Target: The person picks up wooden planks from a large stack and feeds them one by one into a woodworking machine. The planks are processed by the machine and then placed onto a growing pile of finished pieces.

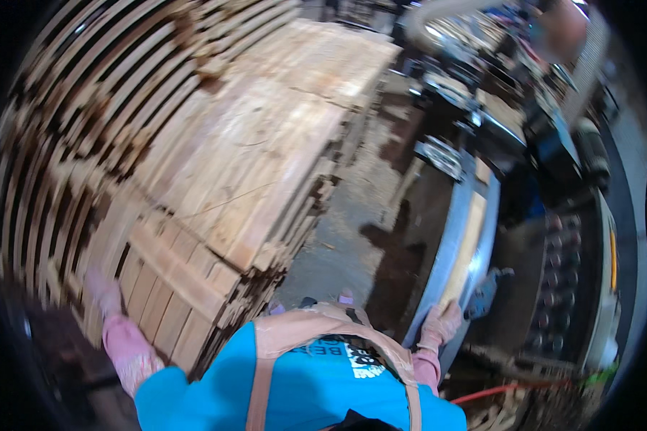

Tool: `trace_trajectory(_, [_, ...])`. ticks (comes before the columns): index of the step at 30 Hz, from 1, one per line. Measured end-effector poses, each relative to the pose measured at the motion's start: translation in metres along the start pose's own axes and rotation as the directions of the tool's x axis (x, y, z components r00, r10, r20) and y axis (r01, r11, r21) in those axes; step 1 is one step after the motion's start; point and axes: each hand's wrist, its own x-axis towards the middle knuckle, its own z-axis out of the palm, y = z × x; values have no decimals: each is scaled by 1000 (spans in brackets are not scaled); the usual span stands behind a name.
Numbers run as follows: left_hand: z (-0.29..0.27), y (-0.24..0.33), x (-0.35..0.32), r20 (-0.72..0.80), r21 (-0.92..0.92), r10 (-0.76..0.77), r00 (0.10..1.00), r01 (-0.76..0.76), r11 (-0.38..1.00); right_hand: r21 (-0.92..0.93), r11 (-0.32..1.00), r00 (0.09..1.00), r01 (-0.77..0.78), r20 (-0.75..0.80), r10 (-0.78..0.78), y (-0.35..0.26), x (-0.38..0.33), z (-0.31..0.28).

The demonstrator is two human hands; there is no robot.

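My right hand [441,325], in a pale glove, closes round the near end of a narrow wooden board [470,228]. The board lies lengthwise in the metal feed track [431,276] of a machine, and another short piece of wood [483,171] shows ahead of it. Out to the left, my left hand [104,291] reaches over the near corner of a large stack of boards [259,154]. It is smeared by motion, so its fingers and any grip on a board [111,237] cannot be made out.
Rows of stacked wooden slats [101,79] rise along the left. The machine head [496,118], with a grey hose [438,18], stands ahead on the right. A dark panel with rows of round knobs [557,273] is at far right. Sawdust lies on the floor [331,244] between stack and machine.
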Motion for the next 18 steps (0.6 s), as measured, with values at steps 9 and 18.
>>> trace_trajectory(9, [-110,160,-1,-245,-197,257,935,-308,931,0,983,955,186,-236,-180,-36,192,52])
trace_trajectory(18, [-254,461,20,-394,70,888,238,-955,287,848,494,820,190,139,-555,-210,222,-6])
